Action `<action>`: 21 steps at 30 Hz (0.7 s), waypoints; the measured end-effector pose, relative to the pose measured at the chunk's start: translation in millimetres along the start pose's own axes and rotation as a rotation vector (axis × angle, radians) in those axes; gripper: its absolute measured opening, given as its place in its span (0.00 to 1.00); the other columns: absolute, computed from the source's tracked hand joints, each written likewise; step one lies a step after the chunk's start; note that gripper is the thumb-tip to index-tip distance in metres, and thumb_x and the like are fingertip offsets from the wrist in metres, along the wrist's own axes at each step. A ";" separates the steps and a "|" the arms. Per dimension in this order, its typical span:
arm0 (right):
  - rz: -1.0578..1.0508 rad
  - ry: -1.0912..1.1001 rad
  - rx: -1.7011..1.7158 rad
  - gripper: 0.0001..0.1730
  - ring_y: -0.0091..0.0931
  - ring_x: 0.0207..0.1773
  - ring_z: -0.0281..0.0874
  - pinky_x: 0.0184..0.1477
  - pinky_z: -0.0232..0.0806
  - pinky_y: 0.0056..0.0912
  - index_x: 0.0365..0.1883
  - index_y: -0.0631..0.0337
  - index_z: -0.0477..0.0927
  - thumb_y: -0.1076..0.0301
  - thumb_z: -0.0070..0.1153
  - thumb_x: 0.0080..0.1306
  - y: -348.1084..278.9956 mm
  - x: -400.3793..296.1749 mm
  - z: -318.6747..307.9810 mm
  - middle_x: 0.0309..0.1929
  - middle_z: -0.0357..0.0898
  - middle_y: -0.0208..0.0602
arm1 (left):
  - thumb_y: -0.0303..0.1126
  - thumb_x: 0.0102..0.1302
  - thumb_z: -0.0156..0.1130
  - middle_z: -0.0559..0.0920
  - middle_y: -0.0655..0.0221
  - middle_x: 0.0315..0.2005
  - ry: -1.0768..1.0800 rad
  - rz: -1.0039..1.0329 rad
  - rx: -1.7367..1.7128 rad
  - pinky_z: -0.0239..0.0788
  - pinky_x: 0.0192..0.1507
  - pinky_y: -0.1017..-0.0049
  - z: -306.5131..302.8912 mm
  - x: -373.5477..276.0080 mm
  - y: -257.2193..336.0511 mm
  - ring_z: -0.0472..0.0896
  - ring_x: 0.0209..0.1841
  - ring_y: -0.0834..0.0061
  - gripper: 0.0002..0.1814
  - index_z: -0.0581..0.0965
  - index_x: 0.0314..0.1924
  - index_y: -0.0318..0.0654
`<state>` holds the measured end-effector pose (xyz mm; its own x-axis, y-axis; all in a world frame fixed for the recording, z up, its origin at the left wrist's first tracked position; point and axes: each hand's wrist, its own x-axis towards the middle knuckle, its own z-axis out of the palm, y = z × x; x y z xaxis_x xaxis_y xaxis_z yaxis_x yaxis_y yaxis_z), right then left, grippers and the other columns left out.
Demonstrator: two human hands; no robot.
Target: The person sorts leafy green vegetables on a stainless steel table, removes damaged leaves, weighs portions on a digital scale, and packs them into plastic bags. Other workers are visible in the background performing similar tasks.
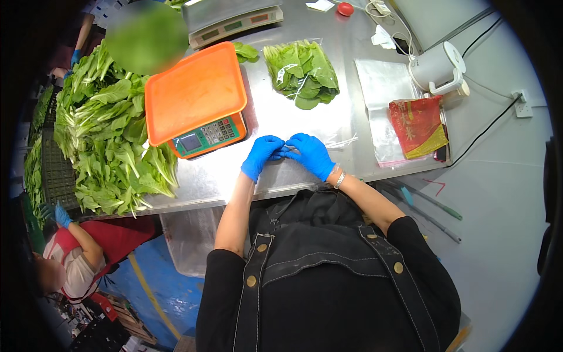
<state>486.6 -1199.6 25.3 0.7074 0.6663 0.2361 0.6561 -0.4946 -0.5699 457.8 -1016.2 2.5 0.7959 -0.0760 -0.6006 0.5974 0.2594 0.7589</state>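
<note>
My left hand (262, 155) and my right hand (311, 155), both in blue gloves, meet at the fingertips above the near edge of a steel table (220, 185). The fingers are bent as if pinching; whatever may lie between them is too small and covered to make out. Just right of my right hand lie several thin white strips (343, 143). Beyond my hands, a clear bag of leafy greens (303, 72) lies flat on the steel. To the left stands an orange-topped digital scale (195, 94), its keypad facing me.
Loose leafy greens (110, 127) are heaped at the left, by a dark crate (59, 171). Clear plastic bags (382, 114), a red printed bag (415, 123) and a white electric kettle (437, 66) occupy the right end. Another scale (237, 24) stands behind. A co-worker (83, 251) is at lower left.
</note>
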 end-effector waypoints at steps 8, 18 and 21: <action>-0.046 0.037 -0.119 0.10 0.33 0.37 0.73 0.36 0.64 0.36 0.32 0.55 0.76 0.59 0.56 0.58 -9.0 6.7 9.8 0.34 0.74 0.34 | 0.30 0.59 0.59 0.81 0.65 0.26 0.046 0.071 0.022 0.75 0.32 0.79 2.2 1.6 -4.2 0.79 0.27 0.76 0.08 0.77 0.34 0.32; 0.337 -0.292 -0.221 0.10 0.45 0.36 0.74 0.36 0.68 0.44 0.35 0.60 0.76 0.64 0.57 0.59 4.7 -183.3 -92.9 0.34 0.75 0.47 | 0.32 0.63 0.57 0.81 0.66 0.26 0.058 0.133 -0.024 0.72 0.34 0.78 0.2 2.1 -20.0 0.79 0.28 0.78 0.08 0.76 0.34 0.34; 0.692 -0.959 -0.507 0.16 0.45 0.42 0.76 0.41 0.69 0.44 0.46 0.58 0.76 0.63 0.52 0.60 74.7 -360.7 -144.4 0.43 0.77 0.48 | 0.34 0.64 0.57 0.81 0.66 0.27 0.044 0.179 -0.088 0.70 0.33 0.80 -4.9 -4.4 -22.1 0.78 0.28 0.79 0.08 0.75 0.38 0.36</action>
<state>318.4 -1557.5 11.2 0.6063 0.2153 -0.7656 0.4058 -0.9117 0.0650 440.6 -1016.9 -12.8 0.8823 0.0204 -0.4703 0.4347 0.3481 0.8305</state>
